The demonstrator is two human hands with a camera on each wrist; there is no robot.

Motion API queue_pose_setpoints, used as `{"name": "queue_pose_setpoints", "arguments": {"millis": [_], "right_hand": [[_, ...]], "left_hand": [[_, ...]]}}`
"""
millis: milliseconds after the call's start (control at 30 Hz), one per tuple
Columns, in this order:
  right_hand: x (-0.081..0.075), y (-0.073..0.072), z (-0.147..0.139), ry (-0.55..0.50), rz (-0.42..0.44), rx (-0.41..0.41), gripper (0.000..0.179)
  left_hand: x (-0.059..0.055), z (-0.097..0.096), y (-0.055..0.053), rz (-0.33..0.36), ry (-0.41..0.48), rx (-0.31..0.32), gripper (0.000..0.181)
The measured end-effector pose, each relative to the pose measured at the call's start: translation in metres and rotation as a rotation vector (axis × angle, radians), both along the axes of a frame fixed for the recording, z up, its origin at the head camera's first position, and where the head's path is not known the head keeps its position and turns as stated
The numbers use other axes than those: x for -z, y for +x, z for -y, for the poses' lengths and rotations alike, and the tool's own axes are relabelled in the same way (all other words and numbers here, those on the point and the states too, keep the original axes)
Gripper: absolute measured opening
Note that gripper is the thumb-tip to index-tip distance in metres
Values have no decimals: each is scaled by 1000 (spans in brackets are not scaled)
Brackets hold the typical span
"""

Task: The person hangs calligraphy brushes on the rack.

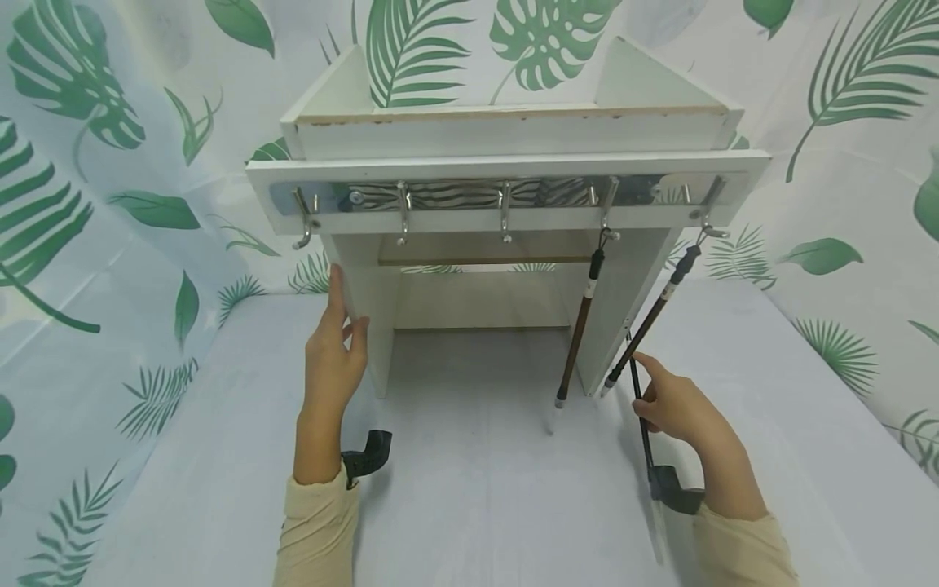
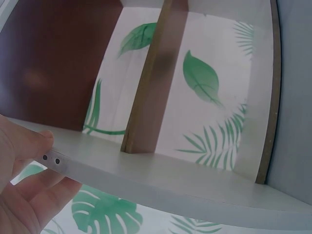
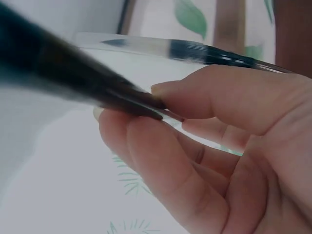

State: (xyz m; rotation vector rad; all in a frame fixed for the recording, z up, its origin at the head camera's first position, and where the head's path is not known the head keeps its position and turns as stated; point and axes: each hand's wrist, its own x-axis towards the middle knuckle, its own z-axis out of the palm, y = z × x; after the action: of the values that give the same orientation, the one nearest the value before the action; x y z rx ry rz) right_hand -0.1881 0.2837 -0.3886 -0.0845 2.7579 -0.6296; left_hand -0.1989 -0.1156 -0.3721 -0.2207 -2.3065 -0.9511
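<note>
A white shelf unit [image 1: 506, 134] stands ahead, with a row of metal hooks along its front rail [image 1: 447, 218]. My left hand [image 1: 333, 359] grips the edge of its left side panel [image 2: 146, 185], thumb on the inner face and fingers on the outer. Two calligraphy brushes with clear caps hang at the right: one brown-handled brush [image 1: 579, 338] on the fourth hook, another brush [image 1: 656, 310] on the last. Beside the right panel, my right hand [image 1: 675, 408] pinches a dark, thin calligraphy brush [image 1: 645, 444] between thumb and fingers, its capped end pointing down.
The three hooks on the left, such as the middle hook [image 1: 504, 212], carry nothing. A leaf-printed cloth [image 1: 147, 277] surrounds the unit at the back and sides. The pale tabletop [image 1: 469, 489] runs beneath the shelf unit and both arms.
</note>
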Motion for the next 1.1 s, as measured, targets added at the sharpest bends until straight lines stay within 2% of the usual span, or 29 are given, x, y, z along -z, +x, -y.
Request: {"name": "queue_pose_setpoints", "arguments": {"millis": [233,567,967,1100], "right_hand": [[-16,8,0,-25,-104,6,71],[-34,21,1,-93,-303,44,73],[-47,35,4,-186,-541,89,77],[-50,37,5,-179,-616,95,79]], "left_hand": [[0,0,-1,-19,1,4,73],[0,0,0,-16,21,18,71],[-1,-1,0,-12,29,19,72],[-1,-1,0,-27,27,20,72]]}}
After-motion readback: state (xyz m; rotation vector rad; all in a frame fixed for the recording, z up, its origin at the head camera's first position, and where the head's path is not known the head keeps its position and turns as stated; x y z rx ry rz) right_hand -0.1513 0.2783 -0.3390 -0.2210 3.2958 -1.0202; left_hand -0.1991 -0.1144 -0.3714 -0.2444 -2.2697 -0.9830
